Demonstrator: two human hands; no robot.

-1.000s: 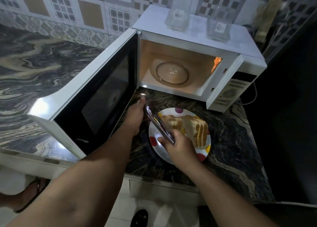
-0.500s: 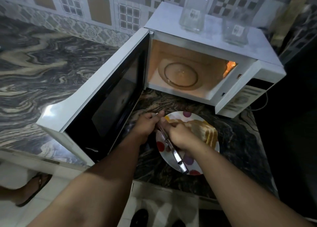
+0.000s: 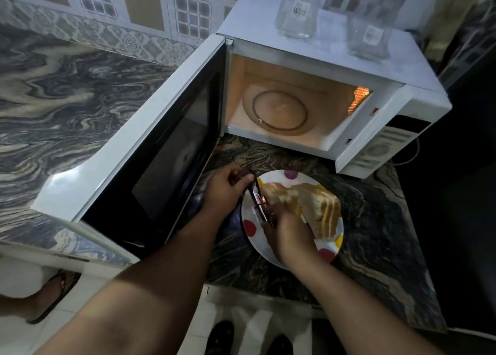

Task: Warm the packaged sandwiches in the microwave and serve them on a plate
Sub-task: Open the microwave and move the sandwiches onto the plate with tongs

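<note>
1. Open microwave door (image 3: 150, 145), swung out to the left, dark glass facing the hands.
2. Left hand (image 3: 224, 191) just beside the door's lower edge, fingers curled round the far end of the metal tongs (image 3: 258, 203), at the left rim of the plate.
3. Tongs lying along the plate's left rim, long axis running from far-left to near-right; whether the arms are squeezed together cannot be told.
4. Right hand (image 3: 288, 235) over the near part of the plate, fingers pinching the near end of the tongs; both hands close together, joined by the tool.
5. Spotted plate (image 3: 291, 173) on the dark marble counter (image 3: 375, 220), directly in front of the microwave's opening.
6. Sandwiches (image 3: 308, 205) on the plate, just right of both hands, touching the right hand's knuckle side; nearer the right hand. Cut wedges, pale bread with layered edges showing, leaning on one another, no wrapping visible.
7. Microwave (image 3: 322, 59) behind the plate, cavity lit, glass turntable (image 3: 279, 111) bare.
8. Judged stage: sandwiches warmed and plated, tongs ready to be set aside.
</note>
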